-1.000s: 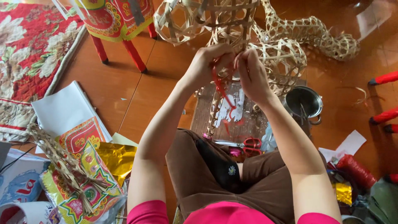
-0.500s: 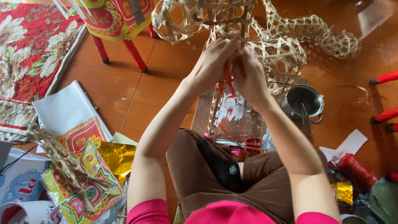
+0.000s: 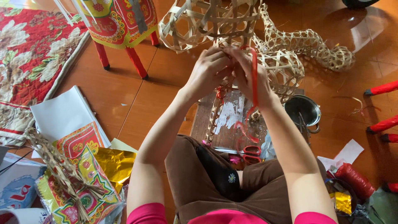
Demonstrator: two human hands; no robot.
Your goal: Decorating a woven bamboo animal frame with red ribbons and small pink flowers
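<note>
Both hands up in front of us, working at the woven bamboo frame [image 3: 215,25]. Left hand [image 3: 209,72] has its fingers curled together against the lower stem of the frame; right hand [image 3: 248,76] is pinched on a red ribbon [image 3: 254,72], which runs over its back and trails down toward our lap. The two hands touch at the fingertips.

Risks, as we judge them:
- The ribbon looks thin and slack below the right hand. If the pinch loosens, the wrap could slip off the stem and unwind.
- The loose tail hangs just above the red-handled scissors [image 3: 246,149] lying below the right hand; it could snag there and get tugged.
- The bamboo strips are open-weave and light. A hard pull could bend or split one, or tip the frame toward the second woven piece [image 3: 306,43] beyond the right hand.
- A small metal pot [image 3: 304,110] sits just to the outside of the right forearm; an elbow swing might knock it.

Hard to make out:
- The exact point where ribbon meets bamboo is covered by our fingers; we cannot tell whether a knot exists.
- The top of the frame is cut off by the picture edge.
- The board [image 3: 228,120] under the hands is partly hidden by the arms.
- The pot's contents are not readable.
</note>
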